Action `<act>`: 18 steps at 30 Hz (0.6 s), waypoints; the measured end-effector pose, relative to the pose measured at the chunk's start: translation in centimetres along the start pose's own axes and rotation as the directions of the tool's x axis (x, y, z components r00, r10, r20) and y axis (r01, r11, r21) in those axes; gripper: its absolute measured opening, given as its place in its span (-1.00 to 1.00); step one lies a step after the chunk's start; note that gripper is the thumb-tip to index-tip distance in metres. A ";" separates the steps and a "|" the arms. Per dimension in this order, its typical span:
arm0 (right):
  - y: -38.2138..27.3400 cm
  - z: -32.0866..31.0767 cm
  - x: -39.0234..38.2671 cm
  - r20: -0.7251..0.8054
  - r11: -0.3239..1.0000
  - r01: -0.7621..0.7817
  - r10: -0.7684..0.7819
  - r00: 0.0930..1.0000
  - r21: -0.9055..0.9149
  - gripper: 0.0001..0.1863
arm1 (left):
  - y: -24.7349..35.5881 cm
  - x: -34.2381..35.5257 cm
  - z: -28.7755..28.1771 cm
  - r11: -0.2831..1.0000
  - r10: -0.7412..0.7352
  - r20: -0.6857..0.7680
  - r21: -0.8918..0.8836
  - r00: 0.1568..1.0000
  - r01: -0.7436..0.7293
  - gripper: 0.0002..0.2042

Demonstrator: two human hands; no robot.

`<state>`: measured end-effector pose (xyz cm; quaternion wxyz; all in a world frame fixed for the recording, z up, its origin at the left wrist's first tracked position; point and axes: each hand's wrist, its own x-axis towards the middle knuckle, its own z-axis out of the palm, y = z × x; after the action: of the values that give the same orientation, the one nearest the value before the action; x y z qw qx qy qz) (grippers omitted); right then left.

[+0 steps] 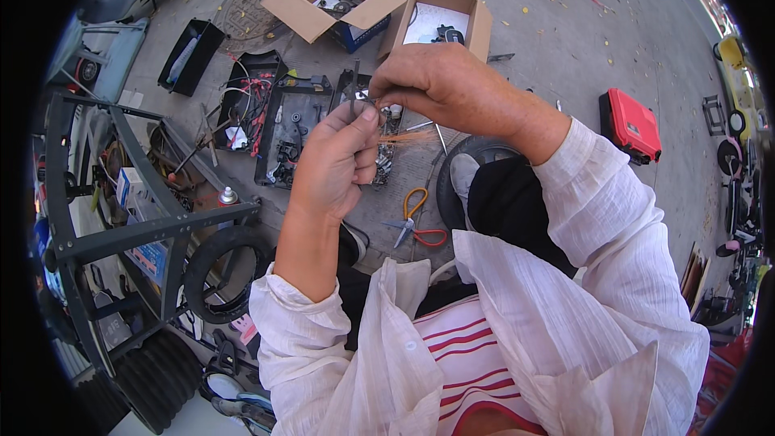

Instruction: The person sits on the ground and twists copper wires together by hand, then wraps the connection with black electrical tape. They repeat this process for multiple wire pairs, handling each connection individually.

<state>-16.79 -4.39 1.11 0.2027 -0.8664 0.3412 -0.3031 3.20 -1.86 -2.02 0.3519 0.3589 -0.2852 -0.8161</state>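
Observation:
Both hands meet in front of me over the parts trays. My left hand [343,153] is closed, thumb and fingers pinching a dark wire [353,81] that sticks up above its fingertips. A spray of thin copper strands [408,138] comes out on the right side of this fist. My right hand [448,89] reaches across from the right, its thumb and fingertips pressed together at the same dark wire, just above the left thumb. The exact spot between the fingertips is partly hidden. Below the hands, scissors [413,222] with orange and red handles lie spread on the ground.
Black trays [278,141] of small metal parts and wires lie ahead, with two cardboard boxes [311,20] beyond. A tyre [452,178] is by my foot. At left stand a metal frame rack [153,230] and another tyre [202,274]. A red case [630,125] sits at right.

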 end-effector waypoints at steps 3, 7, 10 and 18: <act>0.0 -0.1 0.0 0.023 0.999 0.002 0.000 1.000 -0.050 -0.84 | 0.0 -0.3 0.7 0.961 0.162 -0.064 0.238 0.985 -0.143 -0.90; -0.1 0.2 -0.4 -0.003 0.997 -0.077 0.077 0.997 -0.026 -0.84 | 0.0 -0.1 0.8 0.511 0.499 0.064 0.784 0.864 -0.353 -0.85; 0.4 0.2 -0.7 0.039 0.987 -0.152 0.150 0.988 0.057 -0.85 | 0.3 -0.4 1.0 0.335 0.509 0.090 0.895 0.856 -0.294 -0.84; 0.4 -0.3 -0.3 0.008 0.577 -0.452 0.610 0.792 0.680 -0.75 | 0.8 -0.2 -0.1 0.979 0.201 -0.221 0.076 0.954 -0.188 -0.83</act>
<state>-17.38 -4.46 0.98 0.5317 -0.5553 0.4795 -0.4231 3.65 -2.24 -1.42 0.4510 0.4296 -0.2988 -0.7230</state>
